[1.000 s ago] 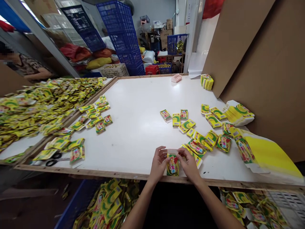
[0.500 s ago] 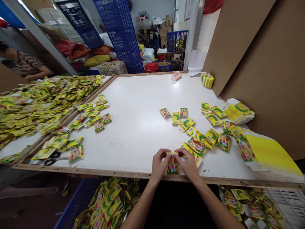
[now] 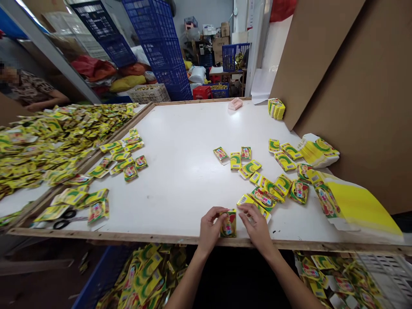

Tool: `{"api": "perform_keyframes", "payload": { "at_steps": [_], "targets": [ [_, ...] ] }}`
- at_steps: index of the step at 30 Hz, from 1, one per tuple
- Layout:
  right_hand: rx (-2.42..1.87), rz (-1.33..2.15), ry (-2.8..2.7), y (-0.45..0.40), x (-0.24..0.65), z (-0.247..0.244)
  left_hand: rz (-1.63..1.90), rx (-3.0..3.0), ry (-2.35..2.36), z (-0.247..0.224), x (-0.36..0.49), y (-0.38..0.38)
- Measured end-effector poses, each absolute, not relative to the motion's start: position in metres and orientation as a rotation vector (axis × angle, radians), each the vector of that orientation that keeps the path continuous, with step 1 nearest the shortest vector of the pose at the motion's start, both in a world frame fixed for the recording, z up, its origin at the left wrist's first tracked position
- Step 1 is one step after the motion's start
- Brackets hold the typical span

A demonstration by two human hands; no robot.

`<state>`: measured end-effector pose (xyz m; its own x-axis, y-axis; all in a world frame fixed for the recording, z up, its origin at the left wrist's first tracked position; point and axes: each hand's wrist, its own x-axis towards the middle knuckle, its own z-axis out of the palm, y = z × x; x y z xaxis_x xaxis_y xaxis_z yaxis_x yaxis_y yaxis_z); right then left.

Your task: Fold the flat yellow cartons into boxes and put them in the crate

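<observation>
Box (image 3: 230, 225) (printed) in left fingers (image 3: 215, 211)

On my left, scissors (image 3: 62, 223) lie near the front edge of the bench (image 3: 180, 146), and a pink block (image 3: 235, 104) sits at its far side. Beyond it I see tall stacked blue crates (image 3: 165, 51), a red stool (image 3: 202, 92) just right of them, and a yellow sack (image 3: 128, 83) to their left. Brown cardboard (image 3: 309, 56) leans on my right; a person (image 3: 35, 88) is at far left.
</observation>
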<state>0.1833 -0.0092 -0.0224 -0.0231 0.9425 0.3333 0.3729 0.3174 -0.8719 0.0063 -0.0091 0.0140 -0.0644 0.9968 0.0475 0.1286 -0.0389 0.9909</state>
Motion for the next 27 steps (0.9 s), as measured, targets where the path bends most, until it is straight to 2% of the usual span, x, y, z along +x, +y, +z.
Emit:
{"api": "perform_keyframes", "payload": {
  "at_steps": [4,7,11,14,19,24,27],
  "targets": [
    [-1.467,0.417,-1.768,-0.021,0.224,-0.030,1.303,1.257,1.689,0.037,-0.061,-0.037],
    [-1.636,0.295,-1.927,-0.024,0.246,-0.032,1.104,1.436,1.977,0.055,-0.127,-0.061],
    [-1.522,0.294,-1.993,-0.012,0.242,-0.017,1.086,1.718,2.207,0.068,-0.160,-0.075],
    [-1.324,0.421,-1.928,0.002,0.221,0.004,1.165,1.696,1.995,0.058,-0.120,-0.068],
    [-1.153,0.734,-1.879,0.019,0.186,0.032,1.144,1.567,1.303,0.020,-0.015,-0.037],
    [-1.183,0.848,-1.784,0.026,0.180,0.030,1.207,1.546,1.199,0.002,0.020,-0.020],
    [-1.185,0.960,-1.610,0.023,0.182,0.016,1.106,1.454,1.094,0.001,0.018,-0.019]
  ]
}}
